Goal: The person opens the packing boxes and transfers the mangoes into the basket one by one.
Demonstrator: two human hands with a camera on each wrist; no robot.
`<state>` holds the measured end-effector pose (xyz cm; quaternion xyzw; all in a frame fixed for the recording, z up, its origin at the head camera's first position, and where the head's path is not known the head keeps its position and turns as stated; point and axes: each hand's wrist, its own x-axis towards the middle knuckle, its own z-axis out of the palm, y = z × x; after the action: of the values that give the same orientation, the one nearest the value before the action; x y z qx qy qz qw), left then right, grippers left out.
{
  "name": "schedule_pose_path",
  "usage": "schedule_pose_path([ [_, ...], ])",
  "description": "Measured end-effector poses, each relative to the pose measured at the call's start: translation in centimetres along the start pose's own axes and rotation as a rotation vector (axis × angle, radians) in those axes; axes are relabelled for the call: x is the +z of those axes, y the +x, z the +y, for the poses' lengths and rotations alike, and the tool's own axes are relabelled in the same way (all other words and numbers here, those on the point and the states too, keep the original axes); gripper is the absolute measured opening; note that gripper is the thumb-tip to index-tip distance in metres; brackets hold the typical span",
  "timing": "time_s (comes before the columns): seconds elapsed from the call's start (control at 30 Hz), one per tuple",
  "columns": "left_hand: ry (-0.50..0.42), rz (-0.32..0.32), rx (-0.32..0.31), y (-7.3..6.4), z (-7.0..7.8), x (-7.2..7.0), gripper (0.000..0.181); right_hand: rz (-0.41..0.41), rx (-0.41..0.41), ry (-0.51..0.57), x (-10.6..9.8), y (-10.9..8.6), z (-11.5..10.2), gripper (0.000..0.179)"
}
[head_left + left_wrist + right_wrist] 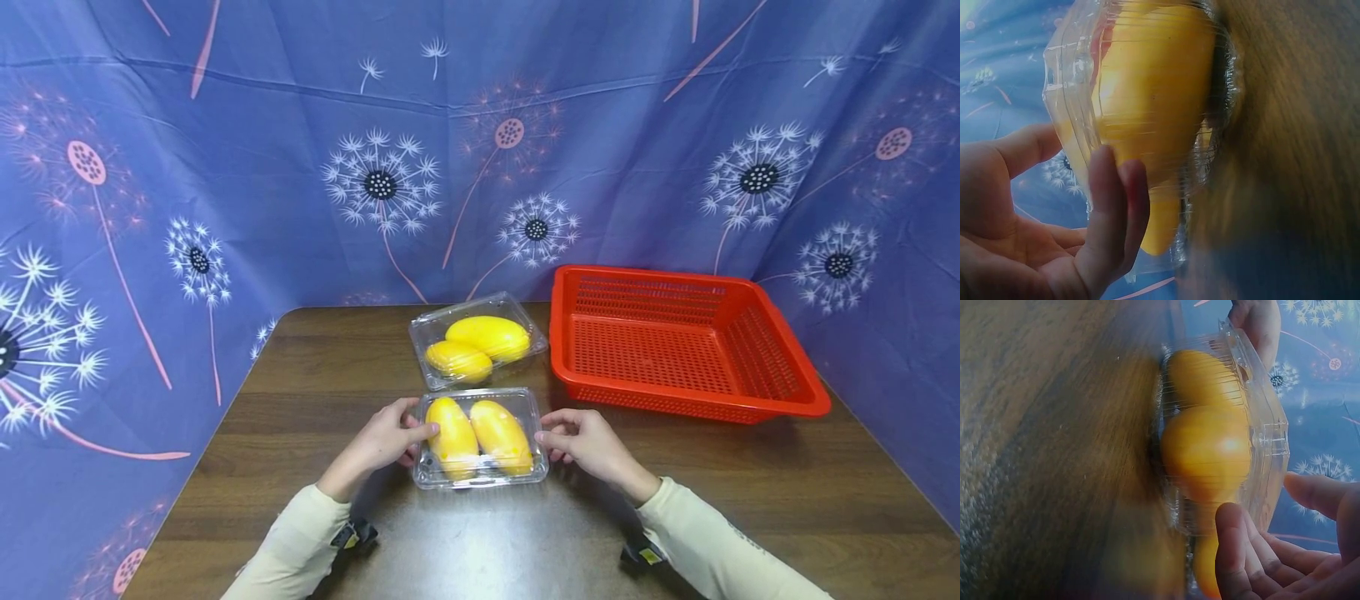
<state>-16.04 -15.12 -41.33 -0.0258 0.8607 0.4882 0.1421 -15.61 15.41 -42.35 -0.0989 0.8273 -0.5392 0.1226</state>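
Observation:
Two yellow mangoes lie side by side in a lidded clear plastic box (481, 482) in front of the person. At its left end the left hand (390, 435) pinches the rim, thumb over the lid and fingers against the side wall. The right hand (588, 446) holds the opposite end, its thumb at the lid's edge and its fingers below. Through the ribbed wall a mango (1154, 94) shows close up in the left wrist view, and another mango (1207, 453) in the right wrist view. Whether the box touches the table or is slightly raised, I cannot tell.
Just behind stands a second clear plastic box (510, 307) with two mangoes (489, 336), set at an angle. A red perforated plastic basket (690, 400) sits at the back right of the brown wooden table (300, 375). Blue dandelion-print cloth (465, 167) hangs behind and along the sides.

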Motion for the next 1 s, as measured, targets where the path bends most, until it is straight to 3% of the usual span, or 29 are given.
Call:
schedule_pose_path([
  [0.23, 0.074, -0.015, -0.007, -0.7, 0.1, -0.3, 0.065, 0.085, -0.064, -0.077, 0.3, 0.0, 0.3, 0.026],
  [0.4, 0.137, -0.018, 0.005, -1.4, 0.1, -0.5, 0.065, 0.144, -0.149, -0.197, 0.5, -0.3, 0.2, 0.011],
  [0.6, 0.237, -0.027, 0.041, -2.1, 0.4, -0.9, 0.058, 0.170, -0.278, -0.303, 0.8, -1.0, 0.2, 0.011],
  [0.77, 0.270, -0.131, 0.057, -2.4, 0.0, -1.4, 0.042, 0.179, -0.390, -0.362, 0.8, -1.1, 0.6, 0.011],
  [1.0, 0.171, -0.304, 0.093, -1.9, -1.1, -2.2, 0.035, 0.130, -0.446, -0.399, 0.6, -1.4, 0.8, 0.017],
])
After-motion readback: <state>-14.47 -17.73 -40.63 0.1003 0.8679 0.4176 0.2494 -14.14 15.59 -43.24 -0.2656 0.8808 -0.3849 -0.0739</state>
